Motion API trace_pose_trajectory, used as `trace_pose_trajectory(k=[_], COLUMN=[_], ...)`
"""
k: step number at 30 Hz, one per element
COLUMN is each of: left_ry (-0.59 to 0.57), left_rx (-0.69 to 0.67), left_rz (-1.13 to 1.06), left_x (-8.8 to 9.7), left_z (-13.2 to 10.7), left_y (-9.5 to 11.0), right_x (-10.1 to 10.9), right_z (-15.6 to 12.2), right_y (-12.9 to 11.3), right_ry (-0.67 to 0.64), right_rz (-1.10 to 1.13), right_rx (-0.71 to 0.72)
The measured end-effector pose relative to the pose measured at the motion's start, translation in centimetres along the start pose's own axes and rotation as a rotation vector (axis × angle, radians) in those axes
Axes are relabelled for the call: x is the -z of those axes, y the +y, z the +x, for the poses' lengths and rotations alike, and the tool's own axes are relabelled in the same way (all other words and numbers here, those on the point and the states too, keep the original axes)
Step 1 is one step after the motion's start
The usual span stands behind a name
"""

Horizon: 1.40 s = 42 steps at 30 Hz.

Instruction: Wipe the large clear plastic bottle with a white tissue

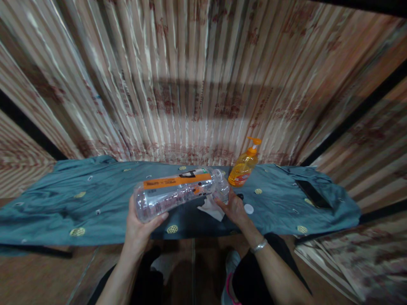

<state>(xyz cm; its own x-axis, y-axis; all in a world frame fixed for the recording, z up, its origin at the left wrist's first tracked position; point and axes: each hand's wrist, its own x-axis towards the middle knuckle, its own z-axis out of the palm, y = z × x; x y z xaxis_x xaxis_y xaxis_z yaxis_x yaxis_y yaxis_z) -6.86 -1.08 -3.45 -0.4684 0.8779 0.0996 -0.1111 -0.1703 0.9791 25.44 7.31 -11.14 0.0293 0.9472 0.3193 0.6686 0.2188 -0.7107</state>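
Note:
A clear plastic bottle (178, 192) with an orange label lies on its side in the air above the blue-clothed table (79, 203). My left hand (140, 224) is wrapped round its base. My right hand (233, 207) is at its neck, fingers touching the open mouth end. A white cloth or tissue (212, 207) lies just under the neck. A small white cap (249, 208) lies on the cloth right of my right hand.
An orange pump bottle of liquid soap (244, 167) stands behind the bottle's neck. A dark phone (313, 193) lies at the table's right end. Striped patterned curtains hang behind. My knees and shoes show below the table edge.

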Motion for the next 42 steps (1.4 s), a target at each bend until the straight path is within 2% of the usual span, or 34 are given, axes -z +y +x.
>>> trace_pose_trajectory(k=[10,16,23,33,42], left_ry=[0.005,0.006,0.003,0.021,-0.002], left_rx=[-0.070,-0.032,-0.053,-0.007,-0.079], left_rz=[-0.029,-0.008,0.011,-0.022,-0.008], left_x=[0.1,0.1,0.3,-0.5,0.2], left_z=[0.1,0.1,0.1,-0.2,0.1], left_y=[-1.2,-0.8,-0.9,0.2,-1.2], right_x=[0.0,0.1,0.4,0.3,0.1], right_z=[0.0,-0.1,0.0,0.0,0.0], right_y=[0.3,0.1,-0.2,0.0,0.8], right_ry=[0.023,0.007,0.006,-0.002,-0.011], right_rz=[-0.023,-0.023,-0.022,-0.015,-0.049], right_rx=[0.025,0.010,0.011,0.002,0.007])
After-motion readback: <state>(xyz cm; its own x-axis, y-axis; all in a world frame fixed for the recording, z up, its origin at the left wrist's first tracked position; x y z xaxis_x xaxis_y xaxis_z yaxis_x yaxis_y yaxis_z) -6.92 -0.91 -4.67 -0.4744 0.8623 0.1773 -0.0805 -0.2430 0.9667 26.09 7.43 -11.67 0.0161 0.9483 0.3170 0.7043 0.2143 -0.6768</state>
